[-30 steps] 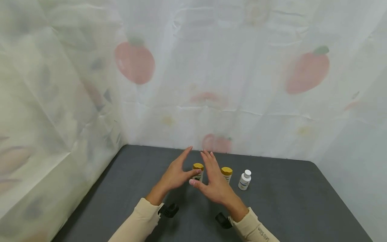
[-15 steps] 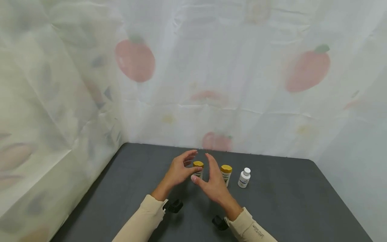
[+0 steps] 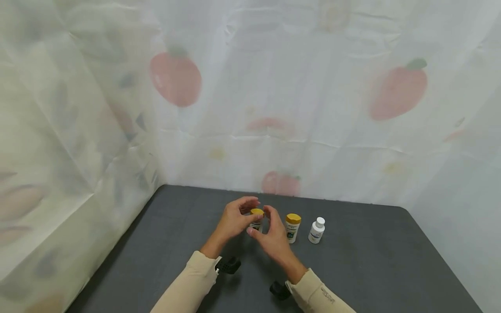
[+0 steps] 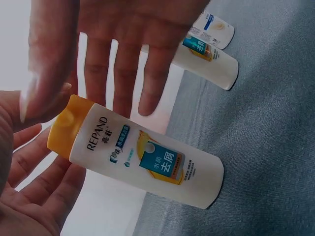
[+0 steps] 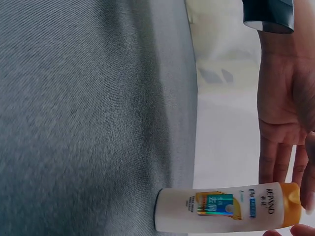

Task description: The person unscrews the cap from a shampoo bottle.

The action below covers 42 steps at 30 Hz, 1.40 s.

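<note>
Bottle (image 3: 256, 219) with a yellow cap stands up on the dark grey bench (image 3: 372, 269), between the two hands. It is white, smooth plastic, with round shoulders and a flat side. Its label has blue and orange patches and the word REPAND. The bench looks soft and woven, like cloth.

The left hand (image 3: 235, 219) curls its fingers loosely over the yellow cap. The right hand (image 3: 272, 234) is cupped close on the other side, fingers bent. I cannot tell if either hand really grips the bottle yet.

Just to the right stands a second yellow-capped bottle (image 3: 292, 228). Beside that is a small white bottle (image 3: 316, 230) with a white cap. A thin, crinkly curtain (image 3: 176, 78) with red fruit shapes hangs behind.
</note>
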Each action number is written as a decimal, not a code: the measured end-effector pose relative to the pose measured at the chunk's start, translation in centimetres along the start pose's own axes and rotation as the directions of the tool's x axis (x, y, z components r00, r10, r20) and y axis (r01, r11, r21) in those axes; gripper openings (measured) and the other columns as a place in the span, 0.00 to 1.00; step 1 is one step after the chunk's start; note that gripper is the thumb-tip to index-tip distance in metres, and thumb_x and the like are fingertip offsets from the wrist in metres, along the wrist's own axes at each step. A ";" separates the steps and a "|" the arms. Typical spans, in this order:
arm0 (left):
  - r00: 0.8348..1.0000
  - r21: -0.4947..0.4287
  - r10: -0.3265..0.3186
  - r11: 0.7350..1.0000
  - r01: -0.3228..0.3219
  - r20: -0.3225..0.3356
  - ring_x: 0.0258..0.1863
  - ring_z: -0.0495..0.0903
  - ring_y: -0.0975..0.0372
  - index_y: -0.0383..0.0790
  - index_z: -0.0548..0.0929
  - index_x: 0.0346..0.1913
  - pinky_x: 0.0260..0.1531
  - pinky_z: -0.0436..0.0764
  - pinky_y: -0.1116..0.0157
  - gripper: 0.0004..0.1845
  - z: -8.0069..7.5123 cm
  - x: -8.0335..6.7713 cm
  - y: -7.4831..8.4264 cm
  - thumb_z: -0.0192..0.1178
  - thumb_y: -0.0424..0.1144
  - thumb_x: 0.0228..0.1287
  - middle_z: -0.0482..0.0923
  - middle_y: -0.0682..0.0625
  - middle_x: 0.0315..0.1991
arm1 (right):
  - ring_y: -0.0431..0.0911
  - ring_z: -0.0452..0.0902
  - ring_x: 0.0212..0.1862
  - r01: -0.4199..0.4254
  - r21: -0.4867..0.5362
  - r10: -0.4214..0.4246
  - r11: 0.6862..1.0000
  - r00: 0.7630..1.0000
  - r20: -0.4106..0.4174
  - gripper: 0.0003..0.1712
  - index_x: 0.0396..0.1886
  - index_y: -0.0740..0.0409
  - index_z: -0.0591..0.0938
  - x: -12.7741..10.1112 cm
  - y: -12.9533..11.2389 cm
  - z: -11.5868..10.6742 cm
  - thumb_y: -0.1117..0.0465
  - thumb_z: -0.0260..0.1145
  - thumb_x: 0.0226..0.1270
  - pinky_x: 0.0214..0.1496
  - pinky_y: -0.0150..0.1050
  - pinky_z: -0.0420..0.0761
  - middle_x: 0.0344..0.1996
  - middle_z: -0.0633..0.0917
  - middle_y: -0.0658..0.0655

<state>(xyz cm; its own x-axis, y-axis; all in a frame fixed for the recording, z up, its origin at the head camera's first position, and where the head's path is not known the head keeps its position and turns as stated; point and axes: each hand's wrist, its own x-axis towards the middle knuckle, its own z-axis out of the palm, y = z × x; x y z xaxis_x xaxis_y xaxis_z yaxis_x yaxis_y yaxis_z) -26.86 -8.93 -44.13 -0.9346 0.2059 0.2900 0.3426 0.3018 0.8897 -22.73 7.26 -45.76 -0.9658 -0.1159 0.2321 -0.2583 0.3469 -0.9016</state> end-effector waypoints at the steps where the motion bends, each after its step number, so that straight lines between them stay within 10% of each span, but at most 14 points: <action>1: 1.000 0.001 0.002 1.000 -0.002 -0.002 0.58 0.87 0.52 0.44 0.83 0.64 0.58 0.86 0.55 0.26 0.1 0.0 0.0 0.75 0.36 0.63 0.87 0.44 0.59 | 0.63 0.66 0.77 -0.003 0.009 0.003 1.000 1.000 0.001 0.46 0.78 0.60 0.64 0.0 0.1 0.1 0.53 0.76 0.67 0.75 0.65 0.70 0.76 0.69 0.66; 16: 1.000 0.020 0.000 1.000 0.000 -0.003 0.48 0.90 0.56 0.48 0.89 0.53 0.47 0.88 0.64 0.15 0.6 -0.4 0.1 0.74 0.37 0.64 0.90 0.48 0.52 | 0.63 0.74 0.72 -0.104 0.124 0.101 0.987 0.994 0.033 0.35 0.69 0.62 0.71 0.9 1.8 1.2 0.61 0.75 0.67 0.74 0.60 0.74 0.68 0.79 0.66; 29: 0.999 0.063 -0.032 0.998 0.031 0.026 0.47 0.89 0.57 0.47 0.90 0.53 0.45 0.88 0.65 0.14 0.7 -0.2 0.4 0.74 0.39 0.65 0.90 0.47 0.52 | 0.46 0.83 0.41 -0.127 0.207 0.129 0.970 0.992 0.006 0.18 0.53 0.68 0.84 1.8 3.9 1.6 0.67 0.74 0.65 0.39 0.34 0.80 0.46 0.88 0.68; 42: 0.999 0.087 -0.049 0.995 0.048 0.018 0.46 0.90 0.57 0.45 0.91 0.52 0.44 0.88 0.62 0.14 0.5 0.1 0.3 0.74 0.38 0.64 0.92 0.47 0.48 | 0.51 0.89 0.47 -0.106 0.101 0.107 0.989 0.994 -0.004 0.18 0.53 0.62 0.89 2.2 4.7 1.6 0.67 0.75 0.62 0.49 0.46 0.89 0.47 0.91 0.63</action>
<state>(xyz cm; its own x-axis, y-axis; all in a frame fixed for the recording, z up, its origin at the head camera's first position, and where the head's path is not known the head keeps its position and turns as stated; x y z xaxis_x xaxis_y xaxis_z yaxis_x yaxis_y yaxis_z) -26.84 -8.35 -44.04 -0.9485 0.2075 0.2394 0.3047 0.3910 0.8685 -25.99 7.18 -50.02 -0.9879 -0.0740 0.1361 -0.1509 0.2615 -0.9533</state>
